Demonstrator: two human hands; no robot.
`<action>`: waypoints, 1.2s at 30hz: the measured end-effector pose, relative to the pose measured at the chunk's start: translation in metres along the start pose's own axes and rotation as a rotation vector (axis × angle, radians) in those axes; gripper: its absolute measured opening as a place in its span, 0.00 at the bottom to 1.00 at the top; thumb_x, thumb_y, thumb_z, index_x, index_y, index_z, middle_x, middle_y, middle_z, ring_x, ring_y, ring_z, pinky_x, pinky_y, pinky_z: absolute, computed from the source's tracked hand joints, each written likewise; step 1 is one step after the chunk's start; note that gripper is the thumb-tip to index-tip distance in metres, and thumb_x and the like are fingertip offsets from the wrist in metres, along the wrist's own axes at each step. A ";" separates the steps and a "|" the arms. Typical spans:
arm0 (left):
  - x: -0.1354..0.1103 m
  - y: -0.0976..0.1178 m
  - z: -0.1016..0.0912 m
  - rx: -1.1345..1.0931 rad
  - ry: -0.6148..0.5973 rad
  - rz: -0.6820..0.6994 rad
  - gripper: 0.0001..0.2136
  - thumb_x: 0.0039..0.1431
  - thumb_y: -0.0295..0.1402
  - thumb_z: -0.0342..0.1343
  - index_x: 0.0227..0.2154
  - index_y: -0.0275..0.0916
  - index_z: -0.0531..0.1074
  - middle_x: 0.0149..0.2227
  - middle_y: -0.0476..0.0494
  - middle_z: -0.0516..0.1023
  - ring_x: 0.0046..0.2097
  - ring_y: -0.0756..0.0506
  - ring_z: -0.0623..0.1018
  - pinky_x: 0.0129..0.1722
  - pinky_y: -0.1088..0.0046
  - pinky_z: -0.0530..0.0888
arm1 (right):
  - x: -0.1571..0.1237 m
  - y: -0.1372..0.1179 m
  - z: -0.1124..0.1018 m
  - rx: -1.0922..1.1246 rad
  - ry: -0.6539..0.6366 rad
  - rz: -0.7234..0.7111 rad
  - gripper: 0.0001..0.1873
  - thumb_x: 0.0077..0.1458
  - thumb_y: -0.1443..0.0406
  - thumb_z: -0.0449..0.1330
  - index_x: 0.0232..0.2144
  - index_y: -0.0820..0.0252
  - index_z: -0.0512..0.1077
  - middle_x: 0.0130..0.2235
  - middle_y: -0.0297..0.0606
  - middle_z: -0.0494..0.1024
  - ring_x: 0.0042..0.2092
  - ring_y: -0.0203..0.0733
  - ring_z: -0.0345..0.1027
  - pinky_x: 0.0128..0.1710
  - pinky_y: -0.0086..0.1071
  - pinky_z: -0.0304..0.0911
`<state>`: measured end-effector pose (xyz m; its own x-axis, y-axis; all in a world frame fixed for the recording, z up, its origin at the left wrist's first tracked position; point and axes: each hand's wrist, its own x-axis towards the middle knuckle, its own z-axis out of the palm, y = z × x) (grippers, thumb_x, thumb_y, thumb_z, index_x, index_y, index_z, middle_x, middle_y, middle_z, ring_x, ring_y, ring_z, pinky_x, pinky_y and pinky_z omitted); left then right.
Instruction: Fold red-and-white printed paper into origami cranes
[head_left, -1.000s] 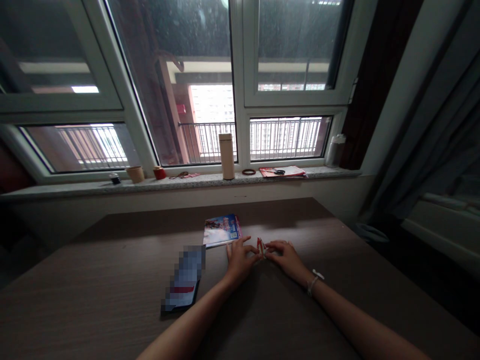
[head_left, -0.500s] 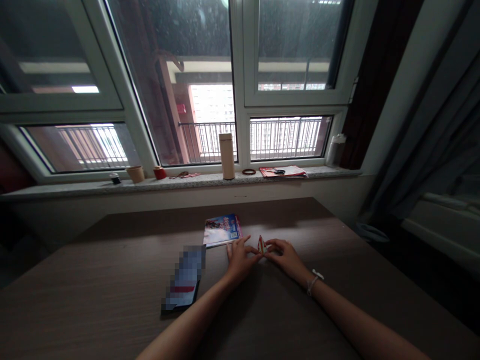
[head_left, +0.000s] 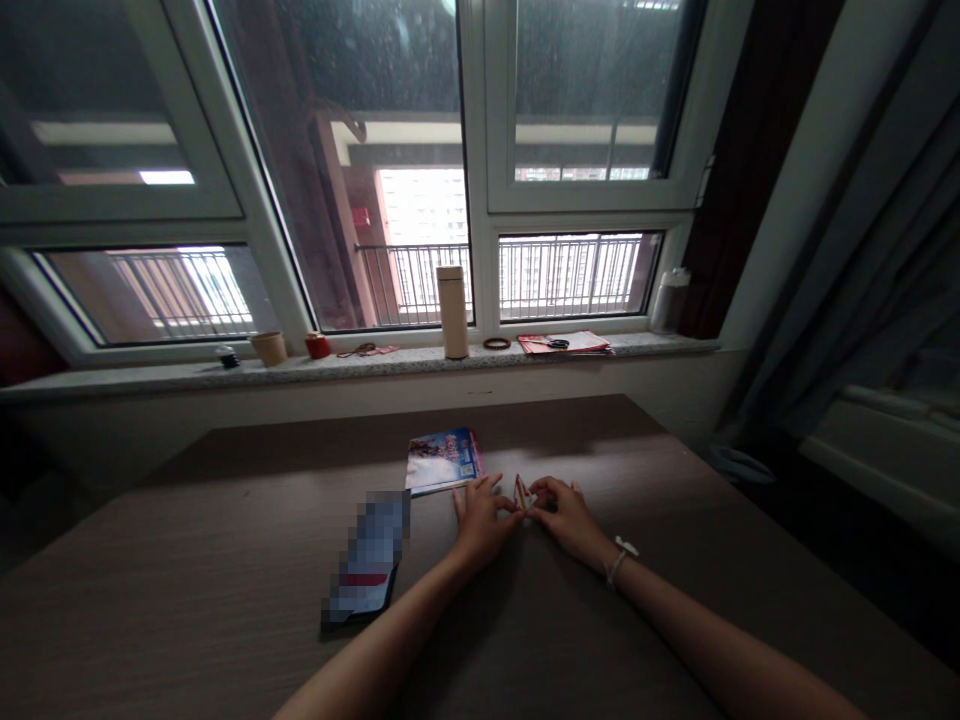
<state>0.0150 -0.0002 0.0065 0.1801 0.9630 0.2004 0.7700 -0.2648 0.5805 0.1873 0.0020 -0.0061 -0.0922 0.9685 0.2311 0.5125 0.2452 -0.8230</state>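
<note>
A small folded piece of red and white paper point(head_left: 522, 493) stands on the dark wooden table point(head_left: 225, 520), pinched between both my hands. My left hand point(head_left: 478, 523) rests on the table with thumb and forefinger closed on the paper's left side. My right hand point(head_left: 568, 515) grips the paper's right side, its fingers curled; a pale bracelet point(head_left: 619, 558) circles that wrist. The paper's lower part is hidden by my fingers.
A colourful booklet point(head_left: 444, 460) lies just beyond my left hand. A phone point(head_left: 365, 570) lies to the left. On the window sill point(head_left: 150, 375) stand a tall beige flask point(head_left: 452, 311), a cup point(head_left: 269, 347), a red pot point(head_left: 318, 345), papers with scissors point(head_left: 564, 343) and a jar point(head_left: 667, 299).
My right hand has drawn slightly left and closer to the paper. The paper has shifted a little between my fingertips. My left hand has hardly moved.
</note>
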 end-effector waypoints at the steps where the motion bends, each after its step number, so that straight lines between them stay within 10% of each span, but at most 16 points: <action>1: 0.000 0.000 0.000 0.003 0.001 0.005 0.04 0.54 0.35 0.61 0.29 0.46 0.80 0.60 0.46 0.66 0.63 0.35 0.57 0.61 0.41 0.41 | 0.000 -0.001 0.000 0.007 0.002 0.002 0.13 0.47 0.64 0.62 0.38 0.56 0.70 0.32 0.31 0.78 0.42 0.45 0.72 0.62 0.53 0.33; 8: -0.001 -0.001 0.003 -0.006 0.039 0.046 0.04 0.54 0.33 0.59 0.29 0.44 0.79 0.59 0.45 0.67 0.63 0.35 0.57 0.61 0.43 0.44 | 0.001 -0.001 -0.003 0.096 -0.003 -0.011 0.13 0.49 0.61 0.62 0.39 0.56 0.74 0.33 0.34 0.80 0.40 0.44 0.74 0.63 0.53 0.26; 36: 0.004 -0.007 -0.001 -0.152 0.127 -0.005 0.03 0.49 0.36 0.63 0.26 0.45 0.80 0.56 0.46 0.71 0.59 0.36 0.64 0.62 0.49 0.50 | -0.001 0.002 -0.008 0.038 0.006 -0.115 0.11 0.49 0.56 0.63 0.32 0.57 0.77 0.37 0.38 0.77 0.45 0.46 0.67 0.51 0.39 0.55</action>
<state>0.0098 0.0052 0.0036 0.0899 0.9529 0.2896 0.6678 -0.2734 0.6923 0.1955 0.0015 -0.0038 -0.1436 0.9337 0.3279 0.4664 0.3561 -0.8097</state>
